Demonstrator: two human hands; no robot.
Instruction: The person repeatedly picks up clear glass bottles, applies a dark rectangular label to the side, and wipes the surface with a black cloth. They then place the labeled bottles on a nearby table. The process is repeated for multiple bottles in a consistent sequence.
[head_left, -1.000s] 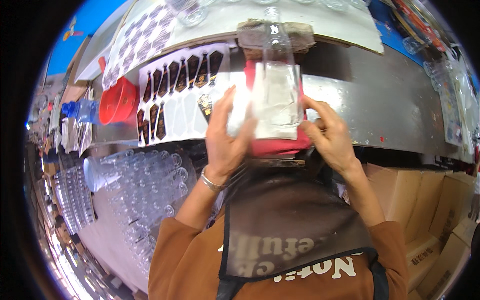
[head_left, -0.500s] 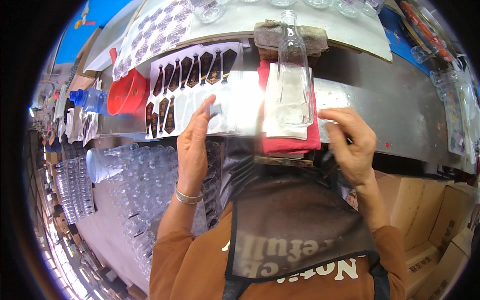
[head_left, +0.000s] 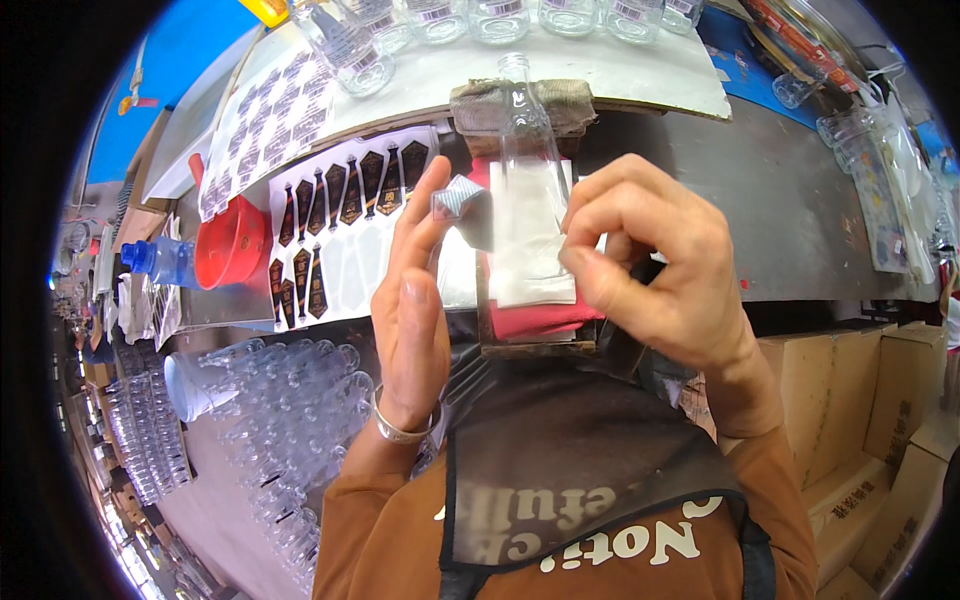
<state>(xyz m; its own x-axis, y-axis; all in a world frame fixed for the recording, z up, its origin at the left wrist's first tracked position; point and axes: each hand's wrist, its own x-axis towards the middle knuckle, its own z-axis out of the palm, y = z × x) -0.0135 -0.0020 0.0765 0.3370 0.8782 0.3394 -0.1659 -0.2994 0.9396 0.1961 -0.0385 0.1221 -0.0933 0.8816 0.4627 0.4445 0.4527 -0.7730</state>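
Observation:
A clear glass bottle (head_left: 526, 135) lies with its neck away from me, on a white pad (head_left: 530, 270) over red cloth (head_left: 535, 324). Its neck rests on a folded greyish cloth (head_left: 572, 100). My left hand (head_left: 412, 310) is raised left of the bottle, fingers stretched upward, with a small translucent checkered piece (head_left: 458, 198) at its fingers. My right hand (head_left: 660, 265) makes a pinch at the bottle's lower right side; whatever lies between thumb and forefinger is hidden. Left of my left hand lies a sheet of dark tie-shaped labels (head_left: 350, 195), with several blank spaces.
Several glass bottles (head_left: 500, 20) stand along the white board (head_left: 640, 80) at the back. A red pot (head_left: 232, 243) and blue-capped plastic bottle (head_left: 165, 257) sit far left. Many clear bottles (head_left: 290, 400) stand below on the left; open cardboard boxes (head_left: 850, 400) are at right.
My right hand has come in from beside the bottle to its lower right side, still pinched. The small piece shows more clearly at my left hand. The whole view has shifted.

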